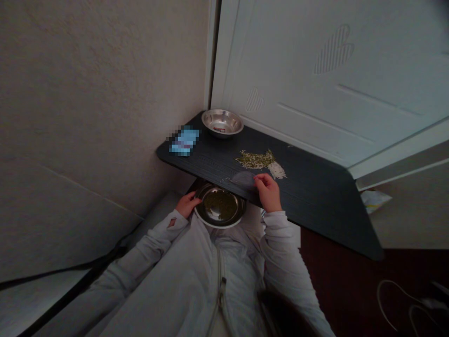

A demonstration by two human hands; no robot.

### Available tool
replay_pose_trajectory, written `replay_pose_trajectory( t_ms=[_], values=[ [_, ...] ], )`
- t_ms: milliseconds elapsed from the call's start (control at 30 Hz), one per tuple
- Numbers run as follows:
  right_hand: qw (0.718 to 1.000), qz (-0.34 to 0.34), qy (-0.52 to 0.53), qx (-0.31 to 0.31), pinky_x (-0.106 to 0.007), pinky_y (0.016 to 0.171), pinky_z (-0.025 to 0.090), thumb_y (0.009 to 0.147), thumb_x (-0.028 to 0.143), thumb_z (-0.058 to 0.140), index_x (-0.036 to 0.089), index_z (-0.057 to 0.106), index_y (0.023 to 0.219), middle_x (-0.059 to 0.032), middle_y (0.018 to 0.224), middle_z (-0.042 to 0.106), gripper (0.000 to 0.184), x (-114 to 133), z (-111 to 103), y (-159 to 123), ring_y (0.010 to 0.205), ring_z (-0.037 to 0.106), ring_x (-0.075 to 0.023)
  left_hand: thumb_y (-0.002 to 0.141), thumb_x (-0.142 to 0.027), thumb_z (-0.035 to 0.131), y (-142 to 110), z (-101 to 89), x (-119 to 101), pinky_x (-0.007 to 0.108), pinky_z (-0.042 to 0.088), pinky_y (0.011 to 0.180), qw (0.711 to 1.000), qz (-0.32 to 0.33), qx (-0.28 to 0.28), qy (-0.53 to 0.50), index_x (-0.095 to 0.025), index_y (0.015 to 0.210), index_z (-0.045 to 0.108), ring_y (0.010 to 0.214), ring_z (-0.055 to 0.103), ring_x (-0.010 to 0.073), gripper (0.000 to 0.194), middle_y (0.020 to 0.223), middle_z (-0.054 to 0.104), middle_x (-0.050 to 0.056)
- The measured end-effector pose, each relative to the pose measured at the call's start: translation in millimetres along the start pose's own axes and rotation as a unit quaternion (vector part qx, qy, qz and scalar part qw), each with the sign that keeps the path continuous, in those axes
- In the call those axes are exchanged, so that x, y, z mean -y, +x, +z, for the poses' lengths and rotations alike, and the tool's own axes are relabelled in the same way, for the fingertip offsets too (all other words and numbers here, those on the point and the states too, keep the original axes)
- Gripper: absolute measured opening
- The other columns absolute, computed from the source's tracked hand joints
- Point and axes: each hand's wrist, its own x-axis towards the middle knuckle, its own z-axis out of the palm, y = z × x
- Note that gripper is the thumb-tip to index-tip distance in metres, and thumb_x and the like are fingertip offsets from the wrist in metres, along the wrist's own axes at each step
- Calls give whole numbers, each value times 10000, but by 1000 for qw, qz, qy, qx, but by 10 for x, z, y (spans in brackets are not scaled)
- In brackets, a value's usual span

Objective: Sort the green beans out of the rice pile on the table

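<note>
Forward, right fingers (261, 180) tight on seemingly clear disc (243, 179), left fingers (195, 201) round bowl rim (219, 227).

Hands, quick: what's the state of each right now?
Left hand: closed on the rim of the lower metal bowl.
Right hand: closed, pinching a thin translucent piece.

Seemingly a home, white door (280, 56) with embossed hearts (333, 51), textured wall (105, 93), dark tabletop (322, 201)

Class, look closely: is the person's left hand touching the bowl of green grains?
Touching. The head view shows the left hand at the side of the bowl of green grains, its thumb lying over the rim.
</note>
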Motion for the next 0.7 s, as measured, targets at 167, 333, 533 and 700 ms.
replay_pose_trajectory(
  t_ms=[167, 333, 533, 700],
  values=[
    [1000, -9, -2, -8, -205, 518, 316, 639, 293, 455, 166, 520, 693, 32, 572, 474, 153, 8, -3, 0, 521, 409, -79, 530, -273, 524, 11, -13, 25, 276, 406, 673, 1000, 3, -2, 26, -124, 858, 590, 689, 545, 168, 366, 723, 623, 5],
    [1000, -3, 9, 17, -209, 526, 325, 638, 301, 461, 168, 523, 695, 29, 587, 486, 158, 24, 0, -6, 528, 419, -82, 537, -281, 511, 16, -20, 24, 280, 407, 675, 999, 8, 3, 35, -125, 873, 588, 701, 547, 173, 378, 744, 629, 10],
    [999, -5, 20, 47, -206, 524, 322, 637, 279, 465, 165, 530, 704, 27, 593, 489, 147, 30, -3, -14, 539, 420, -81, 527, -282, 516, 9, -11, 13, 277, 407, 685, 1000, 11, 2, 22, -131, 878, 588, 718, 548, 174, 389, 764, 631, 7],
    [999, -5, 25, 47, -201, 502, 313, 643, 286, 460, 168, 533, 721, 32, 575, 480, 159, 16, 1, -9, 521, 410, -77, 524, -285, 521, -1, -12, -6, 276, 406, 688, 1000, 6, 0, 23, -135, 876, 588, 717, 548, 173, 388, 754, 628, 3]
  ],
)
